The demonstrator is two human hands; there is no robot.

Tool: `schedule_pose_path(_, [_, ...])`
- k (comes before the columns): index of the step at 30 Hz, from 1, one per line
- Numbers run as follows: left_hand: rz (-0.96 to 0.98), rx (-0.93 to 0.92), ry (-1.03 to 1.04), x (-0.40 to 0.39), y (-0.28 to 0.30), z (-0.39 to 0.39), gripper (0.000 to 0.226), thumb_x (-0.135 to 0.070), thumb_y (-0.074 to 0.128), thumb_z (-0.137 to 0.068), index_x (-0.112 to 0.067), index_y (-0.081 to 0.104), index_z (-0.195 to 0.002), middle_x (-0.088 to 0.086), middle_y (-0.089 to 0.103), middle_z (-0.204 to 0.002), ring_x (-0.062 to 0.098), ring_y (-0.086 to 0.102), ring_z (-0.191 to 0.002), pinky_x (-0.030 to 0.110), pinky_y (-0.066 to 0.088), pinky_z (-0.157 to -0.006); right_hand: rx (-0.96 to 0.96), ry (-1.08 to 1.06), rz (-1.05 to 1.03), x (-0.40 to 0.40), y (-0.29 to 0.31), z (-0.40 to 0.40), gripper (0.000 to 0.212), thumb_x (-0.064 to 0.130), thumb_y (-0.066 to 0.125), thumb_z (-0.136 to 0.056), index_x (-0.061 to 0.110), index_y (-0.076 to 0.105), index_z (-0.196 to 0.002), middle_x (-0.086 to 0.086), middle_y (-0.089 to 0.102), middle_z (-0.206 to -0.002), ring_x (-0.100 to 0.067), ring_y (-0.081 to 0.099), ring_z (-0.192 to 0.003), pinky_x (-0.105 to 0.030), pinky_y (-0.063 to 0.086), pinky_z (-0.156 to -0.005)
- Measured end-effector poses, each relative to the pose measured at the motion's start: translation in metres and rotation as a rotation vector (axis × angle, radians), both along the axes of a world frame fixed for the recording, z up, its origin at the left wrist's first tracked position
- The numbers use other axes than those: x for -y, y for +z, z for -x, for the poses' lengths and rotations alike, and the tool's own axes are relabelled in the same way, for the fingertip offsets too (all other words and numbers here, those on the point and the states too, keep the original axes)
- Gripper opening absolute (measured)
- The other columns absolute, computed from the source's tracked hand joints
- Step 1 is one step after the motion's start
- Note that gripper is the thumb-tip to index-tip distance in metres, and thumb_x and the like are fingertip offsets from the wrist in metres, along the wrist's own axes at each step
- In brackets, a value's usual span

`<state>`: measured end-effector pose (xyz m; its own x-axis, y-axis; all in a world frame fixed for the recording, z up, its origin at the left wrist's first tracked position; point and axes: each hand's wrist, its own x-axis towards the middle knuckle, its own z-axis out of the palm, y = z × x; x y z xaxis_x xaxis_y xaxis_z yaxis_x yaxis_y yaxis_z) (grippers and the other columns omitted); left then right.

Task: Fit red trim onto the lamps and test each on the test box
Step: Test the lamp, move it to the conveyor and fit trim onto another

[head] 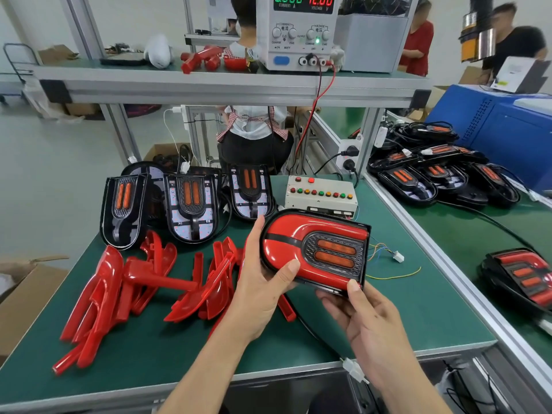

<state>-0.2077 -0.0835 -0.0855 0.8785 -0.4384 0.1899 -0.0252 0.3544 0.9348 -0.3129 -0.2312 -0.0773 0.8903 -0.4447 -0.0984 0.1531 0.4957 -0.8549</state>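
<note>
A trimmed lamp [313, 249] is gripped by left hand [263, 282] and right hand [363, 312]; plugging into the test box [321, 194] beyond them likely follows.

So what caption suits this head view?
Both hands, left hand and right hand, hold a red-trimmed lamp before the test box.

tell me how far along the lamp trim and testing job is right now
Done: one red-trimmed black lamp lies on the side bench to the right. In hand: the left hand and right hand hold a lamp with glossy red trim fitted, near the grey button test box. Left: three untrimmed black lamps and loose red trim pieces.
</note>
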Motion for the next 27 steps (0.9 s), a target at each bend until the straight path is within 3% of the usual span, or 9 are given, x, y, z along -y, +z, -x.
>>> schedule_pose_path(4, [-0.039,0.05,0.031,0.0,0.003,-0.001,0.086,-0.022,0.079,-0.088,-0.059,0.031,-0.149,-0.011,0.06,-0.14,0.018,0.06,-0.129,0.05,0.055,-0.101,0.001,0.013,-0.018,0.001,0.001,0.002,0.033,0.024,0.06,-0.09,0.007,0.072,-0.116,-0.023,0.074,-0.114,-0.036,0.075,-0.101,-0.028,0.061,-0.079])
schedule_pose_path(9, [-0.034,0.076,0.008,-0.003,0.006,-0.002,0.084,-0.024,0.08,-0.087,-0.061,0.033,-0.146,-0.01,0.058,-0.143,0.021,0.058,-0.132,0.055,0.049,-0.107,0.018,0.032,-0.012,0.002,0.004,0.004,0.03,0.023,0.06,-0.091,0.01,0.076,-0.113,-0.024,0.073,-0.116,-0.037,0.074,-0.103,-0.029,0.061,-0.082])
schedule_pose_path(15, [0.023,0.028,-0.039,-0.005,0.006,-0.003,0.085,-0.027,0.082,-0.087,-0.059,0.032,-0.148,-0.007,0.058,-0.142,0.024,0.059,-0.131,0.045,0.057,-0.095,0.034,0.022,0.024,0.0,0.003,0.004,0.032,0.025,0.062,-0.09,0.012,0.074,-0.116,-0.023,0.073,-0.116,-0.038,0.073,-0.104,-0.029,0.06,-0.083])
schedule_pose_path(20, [0.041,-0.01,-0.042,-0.005,0.007,-0.001,0.089,-0.02,0.079,-0.087,-0.061,0.03,-0.148,-0.007,0.059,-0.143,0.023,0.059,-0.13,0.041,0.057,-0.096,0.045,0.012,0.027,-0.002,0.003,0.003,0.031,0.024,0.061,-0.091,0.011,0.074,-0.115,-0.023,0.073,-0.115,-0.039,0.073,-0.104,-0.029,0.061,-0.082])
schedule_pose_path(23, [0.174,-0.141,-0.088,-0.002,0.011,0.003,0.094,-0.02,0.081,-0.086,-0.043,0.024,-0.157,0.004,0.057,-0.146,0.028,0.056,-0.134,0.044,0.053,-0.104,0.061,-0.003,0.025,-0.005,0.004,0.001,0.029,0.023,0.061,-0.091,0.012,0.076,-0.113,-0.022,0.073,-0.116,-0.039,0.073,-0.104,-0.03,0.061,-0.082])
schedule_pose_path(25, [0.26,-0.207,-0.098,0.004,0.014,0.007,0.083,-0.031,0.08,-0.087,-0.019,0.034,-0.155,0.018,0.056,-0.146,0.034,0.055,-0.134,0.046,0.05,-0.108,0.063,-0.009,0.031,-0.011,0.004,-0.001,0.029,0.023,0.06,-0.091,0.012,0.076,-0.113,-0.022,0.074,-0.116,-0.038,0.073,-0.104,-0.03,0.061,-0.082])
schedule_pose_path(27, [0.288,-0.279,-0.049,0.01,0.018,0.011,0.067,-0.034,0.071,-0.093,-0.009,0.042,-0.148,0.022,0.059,-0.141,0.036,0.058,-0.131,0.047,0.051,-0.106,0.048,-0.006,0.044,-0.015,0.003,-0.003,0.028,0.025,0.06,-0.091,0.015,0.077,-0.111,-0.021,0.074,-0.114,-0.038,0.073,-0.104,-0.029,0.06,-0.081])
